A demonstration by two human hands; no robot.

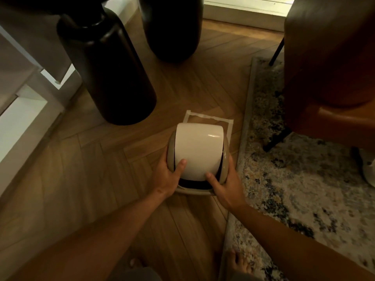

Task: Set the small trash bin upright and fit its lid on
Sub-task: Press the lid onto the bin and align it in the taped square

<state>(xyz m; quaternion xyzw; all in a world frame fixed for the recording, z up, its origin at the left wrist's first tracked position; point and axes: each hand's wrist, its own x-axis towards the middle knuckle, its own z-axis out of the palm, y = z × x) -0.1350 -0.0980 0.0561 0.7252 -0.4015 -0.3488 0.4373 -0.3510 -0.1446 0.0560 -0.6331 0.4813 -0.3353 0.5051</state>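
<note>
The small trash bin stands on the wooden floor, seen from above, so only its top shows. Its lid has a beige rim (172,139) and a white curved swing flap (197,148), and a dark gap shows at the near edge. My left hand (167,176) grips the lid's left side, thumb resting on the flap. My right hand (224,185) holds the right side, thumb on the flap's near corner. The bin's body is hidden beneath the lid.
A white tape outline (211,118) marks the floor just behind the bin. Two tall dark vases (107,72) (172,27) stand beyond. A patterned rug (294,169) and a brown leather chair (328,57) lie right, white furniture (22,118) left. My bare feet (239,262) show below.
</note>
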